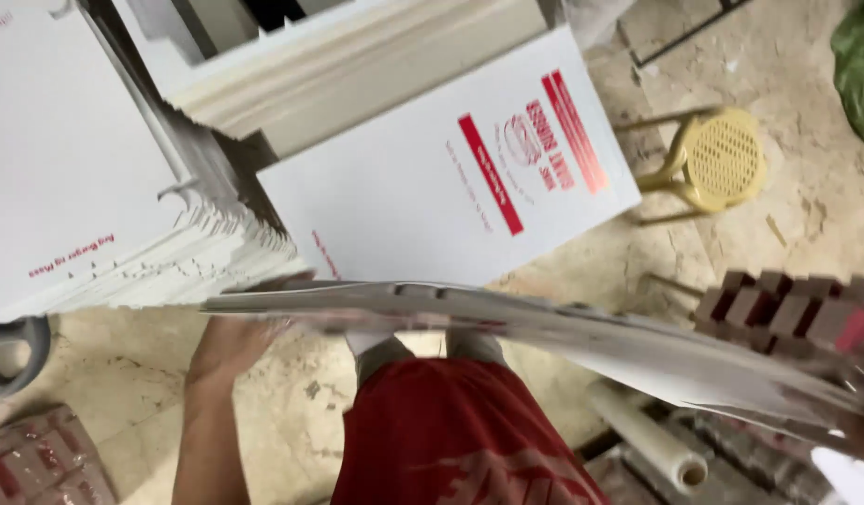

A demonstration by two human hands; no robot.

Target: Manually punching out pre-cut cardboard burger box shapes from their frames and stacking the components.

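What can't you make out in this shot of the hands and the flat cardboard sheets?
Head view:
- Left hand: fingers hidden behind the bundle of flat sheets, so its grip is unclear.
- Right hand: not in view, probably past the right edge or under the sheets.
- Bundle edges: motion-blurred; sheet count unreadable.
- Roll of clear film: partly covered by the bundle.
- Yellow stool: legs partly hidden by the printed white sheet.

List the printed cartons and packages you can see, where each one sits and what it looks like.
Flat carton sheet: centre, lying flat, white with red stripes and a round red emblem.
Stack of sheets: upper left, white, small red print, notched edges.
Bundle of sheets: across the middle, blurred, left hand under its end.
Wrapped pack: bottom left, reddish, shiny film.
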